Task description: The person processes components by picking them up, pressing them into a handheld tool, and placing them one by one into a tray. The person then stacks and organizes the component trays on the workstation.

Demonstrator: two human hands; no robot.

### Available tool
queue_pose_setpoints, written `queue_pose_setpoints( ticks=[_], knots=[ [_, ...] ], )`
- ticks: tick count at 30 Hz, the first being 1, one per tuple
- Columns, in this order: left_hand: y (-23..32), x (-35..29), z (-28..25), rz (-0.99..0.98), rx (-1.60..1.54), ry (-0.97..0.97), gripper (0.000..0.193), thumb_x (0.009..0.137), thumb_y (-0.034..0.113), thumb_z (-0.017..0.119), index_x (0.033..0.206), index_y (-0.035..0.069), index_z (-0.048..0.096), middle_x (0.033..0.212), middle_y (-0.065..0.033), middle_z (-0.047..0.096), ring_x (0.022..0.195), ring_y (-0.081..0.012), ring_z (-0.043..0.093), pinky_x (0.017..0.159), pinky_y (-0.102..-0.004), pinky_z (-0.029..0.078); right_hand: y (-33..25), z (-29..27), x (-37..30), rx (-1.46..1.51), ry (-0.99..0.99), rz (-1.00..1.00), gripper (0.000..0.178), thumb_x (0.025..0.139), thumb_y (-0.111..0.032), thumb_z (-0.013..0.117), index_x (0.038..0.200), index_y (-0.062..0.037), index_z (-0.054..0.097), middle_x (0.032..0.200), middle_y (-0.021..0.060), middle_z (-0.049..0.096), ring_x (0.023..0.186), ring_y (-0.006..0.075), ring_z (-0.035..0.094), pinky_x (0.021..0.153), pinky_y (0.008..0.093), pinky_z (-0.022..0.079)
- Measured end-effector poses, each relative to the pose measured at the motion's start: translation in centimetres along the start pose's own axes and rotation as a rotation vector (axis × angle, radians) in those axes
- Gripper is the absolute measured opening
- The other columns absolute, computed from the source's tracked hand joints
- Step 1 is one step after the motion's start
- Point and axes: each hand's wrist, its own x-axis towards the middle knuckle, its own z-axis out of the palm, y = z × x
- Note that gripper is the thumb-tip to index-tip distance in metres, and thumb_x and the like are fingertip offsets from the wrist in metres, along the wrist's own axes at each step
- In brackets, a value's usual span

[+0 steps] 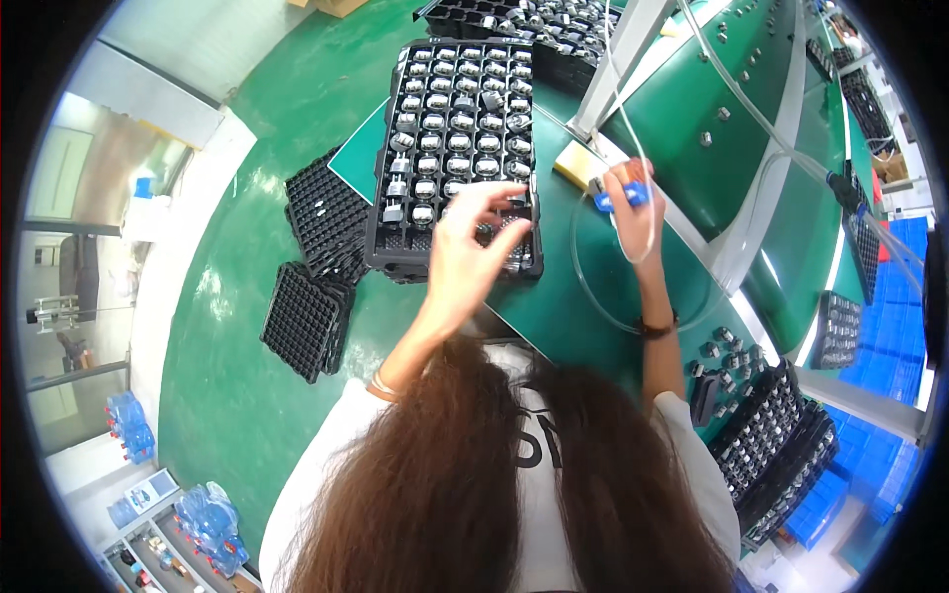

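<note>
A black compartment tray [460, 133] filled with rows of small shiny metal parts lies in front of me on the green table. My left hand [467, 242] hovers over its near right corner, thumb and fingers spread apart, with nothing visible between them. Some near compartments are hidden under this hand. To the right of the tray, my right hand [635, 212] is closed around a small blue tool [623, 197]. A thin clear hose [576, 259] loops around beneath that hand. Close to the fingertips shows a small metallic piece [596, 185]; whether it is held cannot be made out.
A yellow block [581, 166] sits by a metal post [623, 69]. Beyond runs a green conveyor belt [751, 168] with scattered metal parts. Empty black trays [306, 321] are stacked at left; filled trays [761, 425] stand at lower right. Another filled tray stack [544, 25] is behind.
</note>
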Motion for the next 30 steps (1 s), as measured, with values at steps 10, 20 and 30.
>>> queue_pose_setpoints(
  ticks=[10,20,30],
  knots=[
    [-3.4,0.5,-4.9,0.054,0.513,-0.095,0.019,0.074,0.011,0.068,0.092,0.006,0.065,0.091,-0.0079,0.061,0.089,-0.0252,0.057,0.08,-0.0345,0.045,3.4,0.6,1.2,-0.394,0.003,-0.027,0.043,0.073,-0.021,0.077,0.101,-0.0016,0.051,0.082,0.0106,0.063,0.069,0.0213,0.061,0.062,0.0332,0.046],
    [-2.9,0.9,-7.0,0.13,0.476,-0.129,0.011,0.075,-0.002,0.064,0.086,-0.001,0.063,0.097,-0.0109,0.065,0.088,-0.0197,0.062,0.079,-0.0292,0.047,2.9,-3.7,-0.7,-0.214,-0.077,0.203,0.06,0.062,-0.015,0.084,0.108,-0.0075,0.046,0.081,0.0015,0.041,0.071,0.0097,0.04,0.063,0.0233,0.038],
    [-1.6,0.8,-2.6,-0.409,-0.948,-0.214,0.01,0.094,0.018,0.049,0.098,0.009,0.048,0.107,-0.0143,0.059,0.096,-0.0206,0.059,0.082,-0.0281,0.049,4.3,0.6,2.5,-0.212,0.008,-0.027,0.039,0.075,-0.021,0.075,0.1,0.0026,0.055,0.085,0.0117,0.062,0.076,0.0161,0.061,0.073,0.0284,0.048]
  ],
)
